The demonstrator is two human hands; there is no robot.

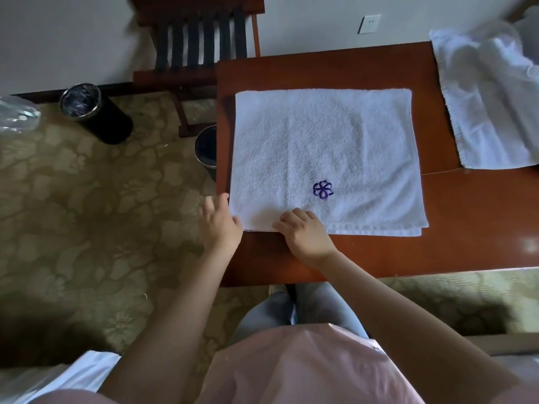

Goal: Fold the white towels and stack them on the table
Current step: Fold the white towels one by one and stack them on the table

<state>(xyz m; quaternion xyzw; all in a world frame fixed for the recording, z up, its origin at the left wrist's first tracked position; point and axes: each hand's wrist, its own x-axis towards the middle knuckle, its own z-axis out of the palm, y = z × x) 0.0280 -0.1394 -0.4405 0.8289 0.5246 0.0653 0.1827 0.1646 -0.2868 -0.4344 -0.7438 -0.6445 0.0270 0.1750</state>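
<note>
A white towel [326, 147] with a purple flower mark lies folded flat on the reddish-brown wooden table [466, 228]. My left hand [220, 223] is at the towel's near left corner, by the table's left edge, fingers loosely spread and touching the cloth. My right hand [306, 233] rests on the towel's near edge with its fingers curled over the hem. A heap of loose white towels [490, 106] lies at the table's far right.
A wooden luggage rack [201, 45] stands against the wall beyond the table. Two dark round bins [96, 112] [207, 150] sit on the patterned carpet to the left. White bedding [58, 374] shows at the bottom left.
</note>
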